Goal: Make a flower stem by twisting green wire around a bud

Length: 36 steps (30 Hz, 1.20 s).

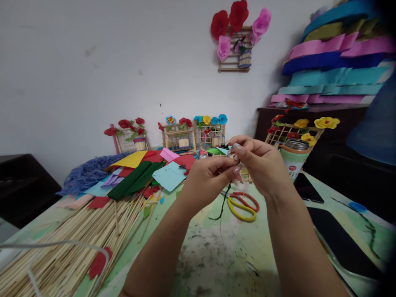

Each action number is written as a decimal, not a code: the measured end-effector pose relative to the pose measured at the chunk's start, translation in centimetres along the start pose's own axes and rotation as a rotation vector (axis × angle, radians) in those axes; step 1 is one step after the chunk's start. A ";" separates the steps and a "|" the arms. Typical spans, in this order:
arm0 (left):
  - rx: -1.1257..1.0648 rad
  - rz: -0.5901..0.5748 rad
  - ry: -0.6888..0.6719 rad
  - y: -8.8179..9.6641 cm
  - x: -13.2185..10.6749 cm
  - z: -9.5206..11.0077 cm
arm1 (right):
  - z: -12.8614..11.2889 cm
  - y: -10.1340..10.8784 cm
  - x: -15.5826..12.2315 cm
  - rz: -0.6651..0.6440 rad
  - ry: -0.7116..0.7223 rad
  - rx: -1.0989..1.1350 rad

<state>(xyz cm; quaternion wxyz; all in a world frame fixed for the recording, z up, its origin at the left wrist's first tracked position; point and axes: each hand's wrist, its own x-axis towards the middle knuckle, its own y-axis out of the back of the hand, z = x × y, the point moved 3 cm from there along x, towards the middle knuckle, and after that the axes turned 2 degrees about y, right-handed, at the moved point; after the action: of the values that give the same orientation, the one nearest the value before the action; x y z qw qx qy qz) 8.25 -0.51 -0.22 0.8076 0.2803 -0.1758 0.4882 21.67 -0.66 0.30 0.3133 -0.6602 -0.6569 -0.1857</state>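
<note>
My left hand (213, 177) and my right hand (256, 161) meet above the table, fingertips pinched close together. Between them is a thin dark green wrapped stem (225, 200), its lower end hanging bent below my left fingers. The stem's upper end is hidden behind my fingers, so what sits there cannot be made out. Just under my hands lie scissors (244, 206) with one red and one yellow wrapped handle. Their blades are partly covered by my left hand.
Thin wooden sticks (77, 243) and coloured paper sheets (169, 176) cover the left side. Blue yarn (89, 173) is heaped behind. Phones (343, 243) and a flask (295, 159) stand or lie right. Flower-decorated racks (177, 136) line the wall. A white cable (68, 243) crosses the sticks.
</note>
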 end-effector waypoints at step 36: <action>-0.269 -0.066 0.140 -0.3 0.5 -1.0 | 0.0 0.8 0.2 -0.004 0.069 0.024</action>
<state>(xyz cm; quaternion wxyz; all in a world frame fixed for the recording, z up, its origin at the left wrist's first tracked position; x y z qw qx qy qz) 8.81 0.36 -0.80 0.8636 0.1406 -0.1736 0.4519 22.45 -0.45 0.33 0.3431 -0.6484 -0.6492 -0.2010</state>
